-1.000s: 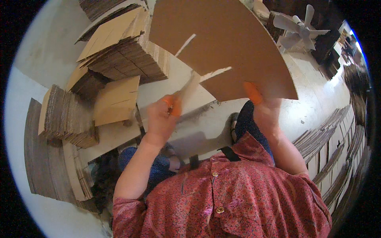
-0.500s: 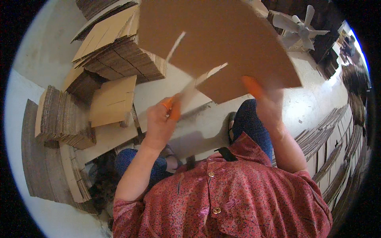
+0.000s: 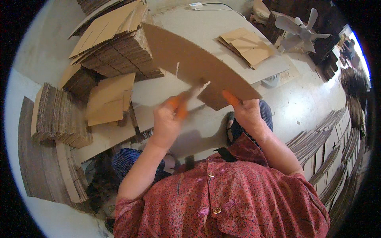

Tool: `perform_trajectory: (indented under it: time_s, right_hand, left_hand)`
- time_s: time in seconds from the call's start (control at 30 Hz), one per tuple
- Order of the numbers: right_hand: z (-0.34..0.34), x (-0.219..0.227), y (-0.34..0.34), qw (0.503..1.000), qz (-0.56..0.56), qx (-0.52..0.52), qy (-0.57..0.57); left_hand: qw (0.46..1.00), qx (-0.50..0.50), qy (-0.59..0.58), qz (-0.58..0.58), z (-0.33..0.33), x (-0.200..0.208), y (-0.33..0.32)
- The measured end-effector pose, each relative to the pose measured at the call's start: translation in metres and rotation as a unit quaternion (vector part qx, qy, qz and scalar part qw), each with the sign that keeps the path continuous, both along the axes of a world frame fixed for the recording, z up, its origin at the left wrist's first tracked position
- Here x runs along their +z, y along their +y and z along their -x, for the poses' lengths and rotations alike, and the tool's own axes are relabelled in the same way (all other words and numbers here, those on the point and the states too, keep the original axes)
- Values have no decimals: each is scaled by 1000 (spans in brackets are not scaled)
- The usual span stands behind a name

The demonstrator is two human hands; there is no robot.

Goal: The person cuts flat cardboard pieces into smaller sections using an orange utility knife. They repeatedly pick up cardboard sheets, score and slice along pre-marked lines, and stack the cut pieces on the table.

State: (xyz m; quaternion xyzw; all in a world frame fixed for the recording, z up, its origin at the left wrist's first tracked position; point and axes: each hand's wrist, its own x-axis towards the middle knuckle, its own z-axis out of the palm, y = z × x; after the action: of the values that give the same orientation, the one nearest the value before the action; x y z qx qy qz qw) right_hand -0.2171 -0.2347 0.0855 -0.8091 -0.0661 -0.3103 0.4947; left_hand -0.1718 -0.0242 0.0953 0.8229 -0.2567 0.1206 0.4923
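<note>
A large brown cardboard sheet (image 3: 180, 49) with narrow slots in its near edge is tilted up in front of me. My right hand (image 3: 248, 114) grips its near right corner, with an orange cover on the thumb. My left hand (image 3: 168, 119), orange covers on its fingers, is closed left of the sheet's near flap. From those fingers a thin blurred strip (image 3: 193, 92) reaches to the right slot. Whether it is a flap of cardboard or a separate piece, I cannot make out.
Stacked cardboard (image 3: 119, 53) and a bundle of upright pieces (image 3: 59, 115) stand at the left. Several flat pieces (image 3: 250, 45) lie on the pale table (image 3: 190, 23). A fan (image 3: 303, 31) is at the far right. More cardboard stacks (image 3: 333, 139) line the right side.
The sheet has come lower and tipped flatter to my view, uncovering the table and flat pieces behind. My right hand has moved left and nearer to my left hand.
</note>
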Motion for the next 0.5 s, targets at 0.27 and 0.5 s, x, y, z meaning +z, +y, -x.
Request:
perform_trajectory:
  time_s: [0.27, 0.5]
  right_hand:
    - [-16, -36, -3, 945, 124, -25, 302]
    - [-14, -38, -2, 985, 107, -1, 135]
  left_hand:
    - [999, -24, 24, 27, 3, 2, -2]
    - [998, 11, -57, 0, -2, -3, -5]
